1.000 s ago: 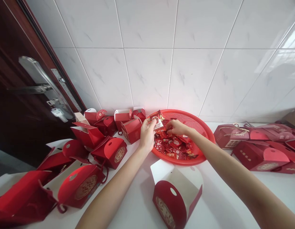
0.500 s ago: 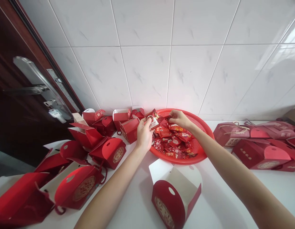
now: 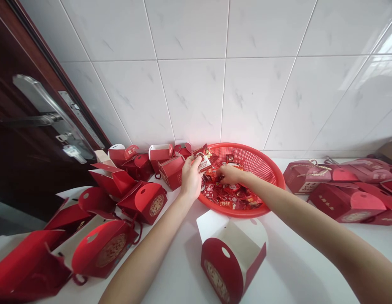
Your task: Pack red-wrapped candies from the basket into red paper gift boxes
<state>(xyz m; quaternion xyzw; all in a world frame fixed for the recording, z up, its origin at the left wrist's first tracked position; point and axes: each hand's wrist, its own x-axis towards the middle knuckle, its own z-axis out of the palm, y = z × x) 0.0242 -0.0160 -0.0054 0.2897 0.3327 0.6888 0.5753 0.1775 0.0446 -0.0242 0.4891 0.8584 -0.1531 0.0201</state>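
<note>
My left hand is closed on red and white candy packets, held up at the left rim of a red plastic basket. Inside the basket lie many wrapped candies, mostly red. My right hand reaches down among them, fingers bent and pinched together at the candies; whatever is in the fingertips is hidden. In front of the basket, on the white table, stands an open red gift box with a pale inside and its flaps spread.
Several red gift boxes crowd the left side, some with flaps up. More closed boxes sit at the right, one with a rope handle. A tiled wall rises behind; a dark door is at the left.
My right hand has come down and toward me, from the basket's far side to the candies nearer its middle left. My left hand stays in place with its packets.
</note>
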